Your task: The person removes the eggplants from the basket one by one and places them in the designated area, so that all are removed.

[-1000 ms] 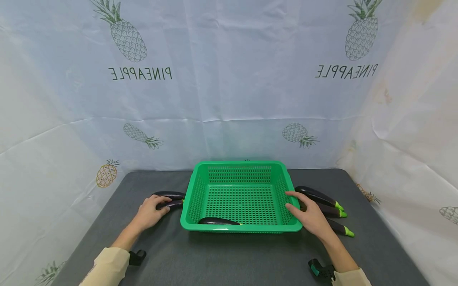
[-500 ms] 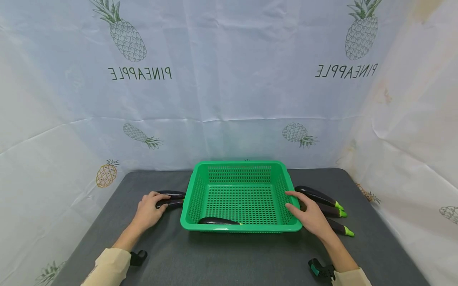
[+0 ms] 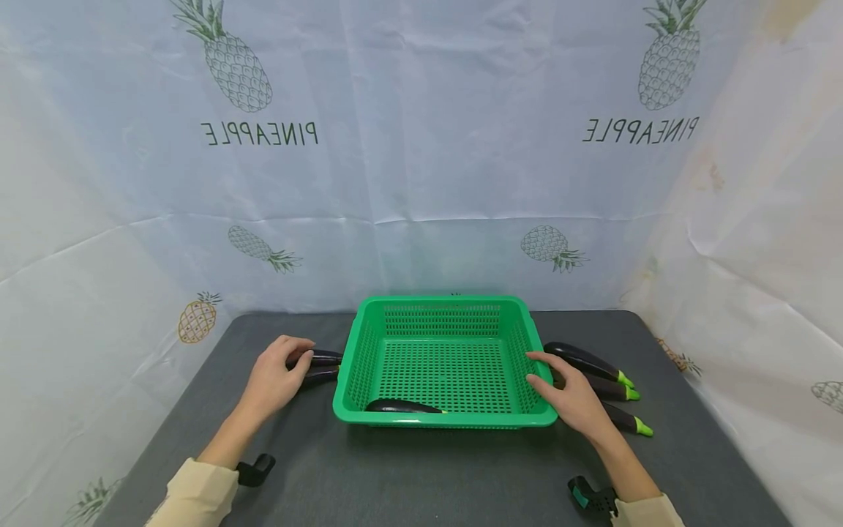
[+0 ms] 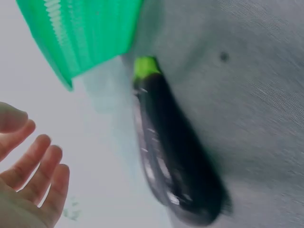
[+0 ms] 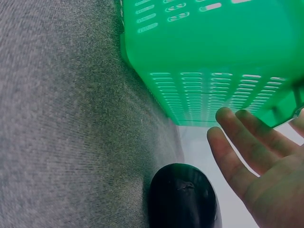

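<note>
My left hand (image 3: 273,377) hovers over two dark eggplants lying left of the green basket; the near eggplant (image 3: 320,375) and the far eggplant (image 3: 326,358) are partly hidden by it. In the left wrist view its fingers (image 4: 35,168) are extended, apart from the eggplant (image 4: 171,142) with its bright green stem. My right hand (image 3: 571,395) rests at the right rim of the basket (image 3: 454,421), thumb and a finger over the edge. Relaxed fingers (image 5: 228,152) lie beside the outer wall in the right wrist view. One eggplant (image 3: 403,407) lies inside along the front wall.
Right of the basket lie several eggplants, among them a far eggplant (image 3: 582,362) and a near eggplant (image 3: 626,419), partly behind the right hand. A dark grey table (image 3: 421,476) carries everything. A white pineapple-print curtain (image 3: 428,183) hangs behind and at both sides.
My left hand has lifted from the near eggplant and shifted slightly toward the far one. The right hand, basket and eggplants look unmoved.
</note>
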Tool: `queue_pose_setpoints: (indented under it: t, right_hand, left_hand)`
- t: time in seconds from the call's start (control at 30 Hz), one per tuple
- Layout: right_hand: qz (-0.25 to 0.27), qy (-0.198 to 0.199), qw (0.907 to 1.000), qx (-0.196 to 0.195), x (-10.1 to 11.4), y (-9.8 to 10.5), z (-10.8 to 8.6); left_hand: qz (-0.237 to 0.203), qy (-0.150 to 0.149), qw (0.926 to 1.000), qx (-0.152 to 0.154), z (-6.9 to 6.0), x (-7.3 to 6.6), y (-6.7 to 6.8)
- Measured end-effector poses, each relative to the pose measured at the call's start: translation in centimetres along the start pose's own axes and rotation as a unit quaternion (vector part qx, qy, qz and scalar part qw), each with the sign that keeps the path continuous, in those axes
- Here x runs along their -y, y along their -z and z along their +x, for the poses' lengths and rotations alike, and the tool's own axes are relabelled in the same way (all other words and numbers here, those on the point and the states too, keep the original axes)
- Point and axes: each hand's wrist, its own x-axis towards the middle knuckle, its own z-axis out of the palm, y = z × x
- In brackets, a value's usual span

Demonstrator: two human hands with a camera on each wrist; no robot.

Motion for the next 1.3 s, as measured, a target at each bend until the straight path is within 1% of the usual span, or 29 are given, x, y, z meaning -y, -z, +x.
queue_pose_setpoints:
  t: [0.13,0.27,0.47,0.57,0.7,0.83,0.97,1.17,1.3]
  right_hand:
    - [-0.004,0.002,1.0,-0.002,-0.1,0.0,0.0]
    - [0.001,0.001,1.0,-0.001,-0.1,0.0,0.0]
    - [0.0,-0.001,1.0,-0.001,-0.1,0.0,0.0]
    - [0.0,-0.003,1.0,-0.001,-0.1,0.0,0.0]
    - [0.006,-0.005,1.0,0.002,-0.1,0.0,0.0]
    - [0.005,-0.004,1.0,0.0,-0.1,0.0,0.0]
    - [0.004,-0.005,1.0,-0.002,-0.2,-0.1,0.0]
    - [0.009,-0.005,0.9999,0.0,-0.2,-0.1,0.1]
    - [0.008,-0.002,1.0,0.001,-0.2,-0.1,0.1]
  left_hand:
    - [-0.023,-0.018,0.9996,-0.002,0.2,-1.6,0.3]
    - [-0.041,-0.039,0.9984,0.0,0.5,-2.9,0.3]
    - [-0.065,-0.064,0.9957,0.016,1.0,-4.5,0.0]
    - [-0.076,-0.074,0.9938,0.033,1.3,-5.5,-0.2]
    - [-0.078,-0.083,0.992,0.054,1.5,-6.6,-0.5]
    - [-0.072,-0.091,0.9909,0.068,1.8,-7.5,-1.0]
    - [-0.076,-0.098,0.9884,0.087,2.0,-8.4,-1.5]
    - [-0.087,-0.098,0.981,0.143,2.3,-9.7,-2.4]
    - [-0.1,-0.09,0.9749,0.177,2.4,-10.1,-3.2]
